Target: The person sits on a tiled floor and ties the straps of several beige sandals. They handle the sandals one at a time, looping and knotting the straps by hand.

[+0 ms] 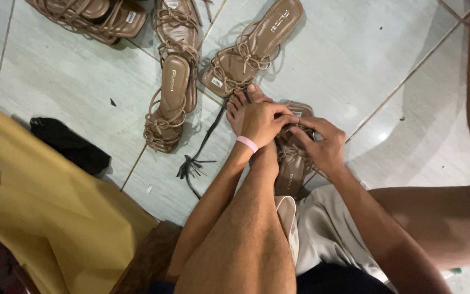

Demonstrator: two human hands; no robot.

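**Mia:** What are the person's hands doing?

**Ben:** Both are busy with a tan strappy flat sandal (292,163) lying on the pale shiny tiled floor (354,60), right beside the person's bare foot (240,109). The left hand (262,122), the one with a pink wristband (247,144), has its fingers curled shut, pinching the thin straps near the sandal's front. The right hand (325,144) is half closed, its fingertips on the same straps.

**Mia:** Would that sandal be heavy?

**Ben:** It looks light. The sole seems flat and fairly stiff, so that would be the best part to grab. The straps look soft and bendy, like thin cords, and could slip or tangle. Pinching works better on them than a big grip.

**Mia:** What else is there?

**Ben:** More tan sandals just like it, one with a knotted bow (254,46) just past the toes, one with a long smooth sole (171,100) to the left. A bunch of thin dark cords (194,163) lies near the leg. A big yellow sheet, maybe paper (50,201), is spread at the left, with a crumpled black cloth (69,144) at its edge.
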